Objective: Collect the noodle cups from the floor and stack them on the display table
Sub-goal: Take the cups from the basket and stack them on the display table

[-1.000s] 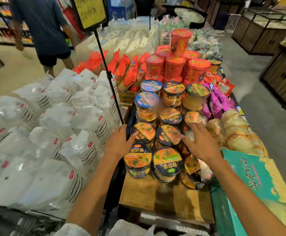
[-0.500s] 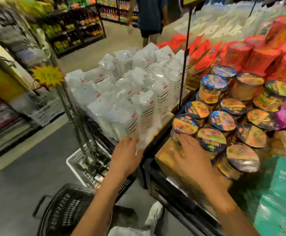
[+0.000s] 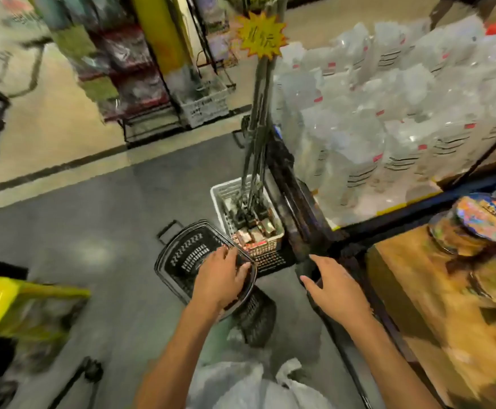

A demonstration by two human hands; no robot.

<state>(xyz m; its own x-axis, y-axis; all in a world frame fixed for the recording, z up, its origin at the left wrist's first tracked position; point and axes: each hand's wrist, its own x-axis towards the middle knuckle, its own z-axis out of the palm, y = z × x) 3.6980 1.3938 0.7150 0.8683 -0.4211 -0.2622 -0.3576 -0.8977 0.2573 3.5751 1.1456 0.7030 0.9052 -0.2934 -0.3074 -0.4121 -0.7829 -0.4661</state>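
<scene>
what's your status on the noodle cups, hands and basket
Left hand over black plastic basket on the floor, holding nothing clear. Right hand open, empty. Colourful-lidded noodle cups stacked on wooden display table. View blurred.

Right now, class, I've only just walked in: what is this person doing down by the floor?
A person in a shop is leaning toward a black plastic shopping basket on the grey floor. The left hand reaches over its rim; the blur hides whether it grips anything. The right hand hovers open beside the wooden display table, where round noodle cups with colourful lids are already stacked. A white plastic crate stands just beyond the basket.
</scene>
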